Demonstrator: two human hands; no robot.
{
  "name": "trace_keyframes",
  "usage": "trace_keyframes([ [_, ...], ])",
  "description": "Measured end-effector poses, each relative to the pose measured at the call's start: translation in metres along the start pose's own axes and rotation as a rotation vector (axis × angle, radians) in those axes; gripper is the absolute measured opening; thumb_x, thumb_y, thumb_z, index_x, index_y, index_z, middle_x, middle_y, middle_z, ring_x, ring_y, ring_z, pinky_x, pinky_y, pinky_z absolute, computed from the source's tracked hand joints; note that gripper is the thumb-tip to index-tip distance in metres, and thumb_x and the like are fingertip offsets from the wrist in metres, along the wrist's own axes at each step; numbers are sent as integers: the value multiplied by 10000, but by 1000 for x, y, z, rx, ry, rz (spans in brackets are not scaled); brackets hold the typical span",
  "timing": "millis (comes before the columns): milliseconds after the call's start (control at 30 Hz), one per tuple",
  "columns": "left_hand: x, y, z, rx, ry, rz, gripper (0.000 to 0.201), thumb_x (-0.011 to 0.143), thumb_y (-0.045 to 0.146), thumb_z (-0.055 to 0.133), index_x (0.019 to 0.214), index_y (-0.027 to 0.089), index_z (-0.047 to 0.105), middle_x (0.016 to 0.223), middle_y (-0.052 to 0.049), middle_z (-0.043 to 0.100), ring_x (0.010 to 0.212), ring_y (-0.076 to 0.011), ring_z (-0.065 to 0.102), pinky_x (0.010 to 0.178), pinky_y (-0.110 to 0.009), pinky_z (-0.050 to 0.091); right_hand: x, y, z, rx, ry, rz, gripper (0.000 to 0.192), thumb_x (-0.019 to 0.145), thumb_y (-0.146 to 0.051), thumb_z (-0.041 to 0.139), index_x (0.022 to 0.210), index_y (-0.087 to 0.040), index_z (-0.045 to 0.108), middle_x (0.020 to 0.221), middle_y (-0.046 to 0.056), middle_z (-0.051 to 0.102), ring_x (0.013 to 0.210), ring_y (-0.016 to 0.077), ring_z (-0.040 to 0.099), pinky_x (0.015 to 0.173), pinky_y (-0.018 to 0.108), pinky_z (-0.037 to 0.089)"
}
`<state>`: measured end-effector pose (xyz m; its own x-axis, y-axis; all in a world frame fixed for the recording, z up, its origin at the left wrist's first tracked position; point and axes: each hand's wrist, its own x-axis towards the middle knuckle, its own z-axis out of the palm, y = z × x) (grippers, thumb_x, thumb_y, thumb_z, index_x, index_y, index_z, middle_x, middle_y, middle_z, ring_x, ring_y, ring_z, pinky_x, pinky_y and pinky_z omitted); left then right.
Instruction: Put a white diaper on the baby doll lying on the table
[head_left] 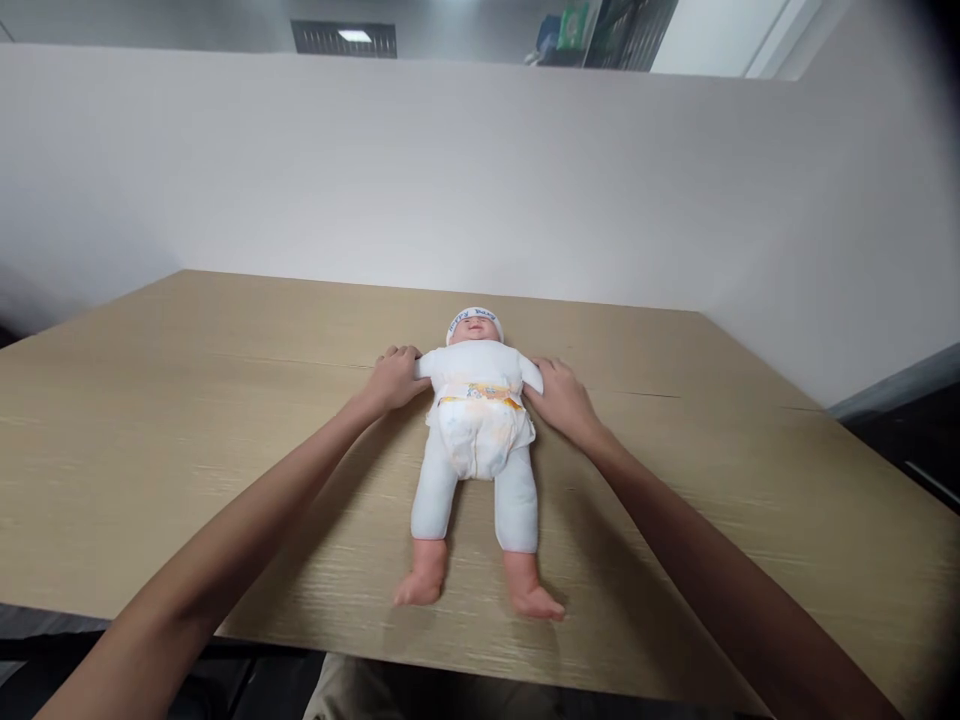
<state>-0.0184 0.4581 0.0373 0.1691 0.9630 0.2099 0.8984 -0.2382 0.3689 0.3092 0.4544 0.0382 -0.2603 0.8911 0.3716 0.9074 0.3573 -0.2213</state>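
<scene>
A baby doll [480, 440] lies on its back on a light wooden table [187, 430], head away from me and bare feet toward me. It wears a white suit, a white cap and a diaper [478, 432] with a yellow waistband. My left hand [394, 378] is closed around the doll's arm on the left side. My right hand [561, 398] grips the doll's other arm, on the right side. Both of my forearms reach in from the near edge of the table.
A white partition wall [480, 170] stands right behind the table's far edge. The table's near edge runs just past the doll's feet. Shelves with green and blue items [577, 30] show above the wall.
</scene>
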Motion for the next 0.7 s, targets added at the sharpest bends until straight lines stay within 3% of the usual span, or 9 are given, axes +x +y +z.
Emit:
trace_keyframes([
  [100,-25,6,-11,-37,-2,-44,415,923,462,652,1185,141,626,1176,-209,732,1124,-404,631,909,-454,499,-12,-8,-14,16,1,21,376,987,-257,577,1314,-118,702,1251,216,730,1139,367,663,958,433,512],
  [200,-81,26,-30,-201,10,-123,463,883,572,698,1123,191,590,1123,-140,741,967,-335,680,756,-380,490,-40,-15,-45,127,18,-20,413,989,-269,569,1370,-169,693,1292,174,724,1144,347,677,967,436,530],
  [333,-199,76,-44,-425,38,-163,437,783,490,792,1042,254,532,939,-23,726,837,-269,686,670,-324,466,-101,-30,-101,292,-19,-172,438,988,-302,573,1409,-254,685,1297,106,738,1186,319,683,1011,432,538],
  [467,-335,121,-24,-548,-49,-216,359,759,328,774,1015,262,531,889,-5,712,782,-242,698,627,-301,501,-184,-56,-146,289,-130,-239,414,1026,-389,599,1419,-289,683,1323,90,729,1212,316,673,1018,435,549],
  [533,-391,132,-11,-599,-110,-219,487,749,337,820,1186,256,622,1043,-55,758,936,-301,749,740,-359,595,-227,-71,-156,262,-163,-263,393,1021,-350,627,1407,-313,690,1326,76,725,1214,297,674,1014,417,552],
  [600,-433,136,-4,-594,-163,-238,453,804,378,855,1215,270,697,1085,-83,772,1045,-357,748,815,-428,633,-269,-86,-157,235,-178,-286,414,992,-261,643,1393,-351,696,1299,53,734,1182,273,687,996,401,557],
  [700,-474,133,-3,-563,-212,-263,312,995,433,742,1237,236,727,1215,-106,747,1102,-301,724,907,-455,643,-318,-110,-144,244,-222,-323,510,944,-150,642,1397,-379,695,1270,38,743,1149,261,695,966,396,560],
])
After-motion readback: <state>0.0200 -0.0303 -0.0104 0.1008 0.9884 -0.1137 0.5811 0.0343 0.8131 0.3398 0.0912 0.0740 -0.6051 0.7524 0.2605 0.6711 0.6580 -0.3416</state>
